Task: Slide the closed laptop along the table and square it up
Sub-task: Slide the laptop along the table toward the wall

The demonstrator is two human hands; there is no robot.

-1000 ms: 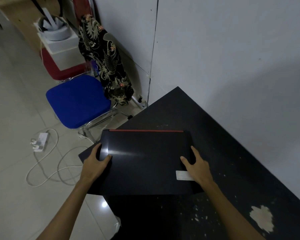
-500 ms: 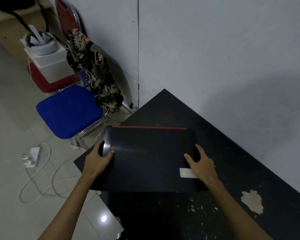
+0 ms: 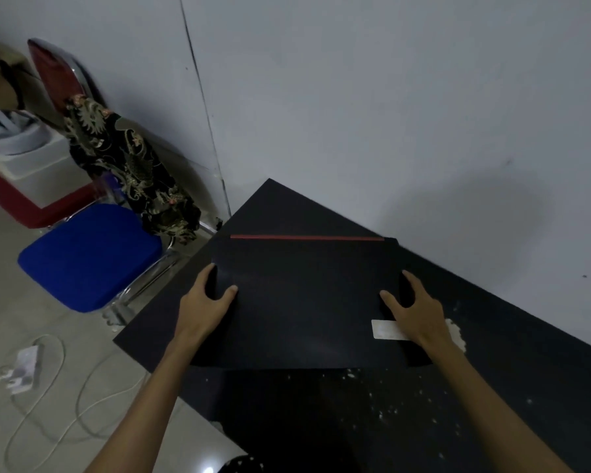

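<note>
A closed black laptop (image 3: pixel 304 295) with a red strip along its far edge lies flat on the black table (image 3: pixel 492 336). It sits skewed to the table's edges, its far right corner close to the wall. My left hand (image 3: pixel 205 302) grips its left edge, thumb on the lid. My right hand (image 3: pixel 413 308) grips the right edge, thumb on the lid, partly covering a white sticker (image 3: pixel 384 329).
A grey wall (image 3: pixel 389 114) runs along the table's far side. Left of the table stand a blue-seated chair (image 3: pixel 86 257) with patterned cloth (image 3: pixel 127 165) draped on it, and a red-and-white box (image 3: pixel 31 172). A power strip and white cable (image 3: pixel 24 367) lie on the floor.
Both hands have pushed the laptop farther along the table toward the wall; its far right corner is now close to the wall. The grip on both edges is unchanged.
</note>
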